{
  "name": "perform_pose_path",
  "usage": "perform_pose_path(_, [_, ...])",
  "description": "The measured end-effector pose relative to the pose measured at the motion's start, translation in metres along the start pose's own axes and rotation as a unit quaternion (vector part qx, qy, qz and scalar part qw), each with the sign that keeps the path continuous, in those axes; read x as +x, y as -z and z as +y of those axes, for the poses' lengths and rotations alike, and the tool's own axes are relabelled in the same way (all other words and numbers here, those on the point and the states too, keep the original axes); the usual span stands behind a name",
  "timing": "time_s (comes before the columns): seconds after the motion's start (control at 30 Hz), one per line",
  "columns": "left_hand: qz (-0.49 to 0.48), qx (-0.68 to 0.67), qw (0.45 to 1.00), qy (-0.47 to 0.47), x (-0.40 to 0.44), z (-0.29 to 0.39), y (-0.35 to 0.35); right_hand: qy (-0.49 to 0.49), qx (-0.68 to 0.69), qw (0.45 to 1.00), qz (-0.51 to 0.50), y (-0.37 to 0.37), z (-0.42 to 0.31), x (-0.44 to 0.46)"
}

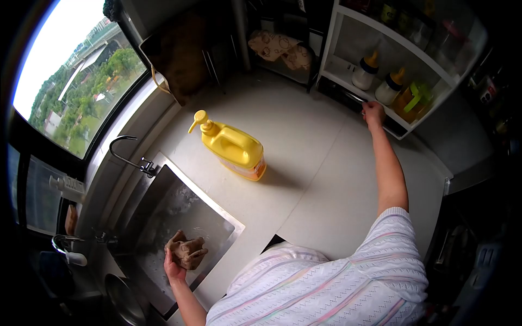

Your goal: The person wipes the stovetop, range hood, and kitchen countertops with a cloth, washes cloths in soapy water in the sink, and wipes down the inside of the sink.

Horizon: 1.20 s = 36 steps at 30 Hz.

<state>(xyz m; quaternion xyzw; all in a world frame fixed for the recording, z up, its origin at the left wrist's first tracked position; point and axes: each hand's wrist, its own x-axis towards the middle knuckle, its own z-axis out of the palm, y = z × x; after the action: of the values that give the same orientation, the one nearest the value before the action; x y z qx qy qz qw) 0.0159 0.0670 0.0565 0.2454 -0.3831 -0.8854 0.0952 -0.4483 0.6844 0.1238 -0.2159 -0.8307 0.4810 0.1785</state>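
Observation:
Over the sink (237, 231) my left hand (173, 267) grips a crumpled brown cloth (187, 251). My right hand (373, 114) is stretched out to the far right, its fingers curled at the metal handle (356, 98) of a dark drawer (337, 92) under the white shelf unit; the fingertips are partly hidden. Between the two hands, a yellow pump bottle (234, 146) stands upright on the pale counter (310, 157).
White-filled bottles with yellow tops (364, 73) and a jar with a green handle (416, 103) stand on the shelf (340, 68). A curved faucet (128, 149) rises at the sink's back. A pan (126, 299) lies left of the sink, and a patterned cloth (280, 50) hangs at the back.

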Motion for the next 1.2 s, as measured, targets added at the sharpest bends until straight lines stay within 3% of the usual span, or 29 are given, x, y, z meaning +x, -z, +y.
perform_pose_path(0.13, [0.002,-0.006,1.000,0.004,0.001,-0.002,0.002,0.019,-0.067,0.998,-0.006,0.005,-0.011,-0.007])
perform_pose_path(0.23, [0.024,-0.022,0.999,0.004,0.001,-0.003,0.004,0.160,-0.146,0.962,0.168,-0.003,0.012,0.002])
perform_pose_path(0.33, [0.019,-0.030,0.999,0.013,0.000,-0.004,0.009,0.130,-0.114,0.979,0.111,-0.016,0.013,-0.025])
perform_pose_path(0.4, [0.018,-0.032,0.999,0.021,0.001,-0.006,0.014,0.076,-0.096,0.990,-0.065,-0.034,0.001,-0.037])
perform_pose_path(0.47, [0.016,-0.026,0.999,0.025,0.002,-0.006,0.014,0.050,0.080,0.983,-0.155,-0.056,-0.013,-0.046])
perform_pose_path(0.7, [0.035,-0.020,0.999,-0.009,-0.001,-0.007,0.008,-0.015,0.047,0.977,-0.208,-0.102,-0.036,-0.008])
perform_pose_path(0.87, [0.044,-0.012,0.999,-0.014,-0.009,-0.008,0.013,0.003,0.026,0.987,-0.161,-0.108,-0.027,0.009])
perform_pose_path(1.07, [0.040,-0.017,0.999,-0.002,-0.008,-0.006,0.008,0.011,0.011,0.983,-0.180,-0.105,-0.022,0.016])
perform_pose_path(1.17, [0.017,0.024,1.000,-0.005,-0.003,-0.001,-0.003,-0.057,-0.030,0.972,-0.225,-0.094,-0.055,-0.021])
perform_pose_path(1.2, [0.007,0.041,0.999,-0.001,-0.001,0.004,-0.011,-0.030,-0.043,0.963,-0.266,-0.094,-0.059,-0.027])
